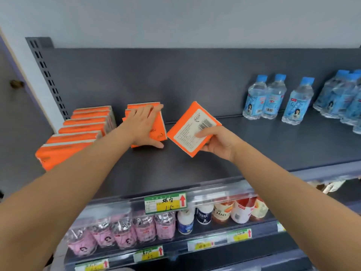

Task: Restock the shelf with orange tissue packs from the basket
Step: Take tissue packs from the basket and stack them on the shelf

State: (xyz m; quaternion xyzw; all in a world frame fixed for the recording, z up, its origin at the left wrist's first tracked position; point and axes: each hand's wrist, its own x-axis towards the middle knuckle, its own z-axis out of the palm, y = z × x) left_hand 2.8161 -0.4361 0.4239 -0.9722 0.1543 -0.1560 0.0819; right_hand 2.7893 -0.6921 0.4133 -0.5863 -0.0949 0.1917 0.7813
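A dark grey shelf (195,169) carries two rows of orange tissue packs. The left row (78,132) holds several packs standing on edge. My left hand (144,126) lies flat with straight fingers against the front pack of the second row (159,132), thumb at its lower edge. Just to the right, my right hand (216,141) grips another orange tissue pack (193,128) by its lower right corner, tilted above the shelf with its white barcode label facing me. The basket is out of view.
Blue-capped water bottles (273,98) stand at the back right of the same shelf. A price strip with a green-yellow tag (166,202) runs along its front edge. Below it stand pink bottles (125,231) and other drinks (222,212). A slotted upright (46,75) rises at the left.
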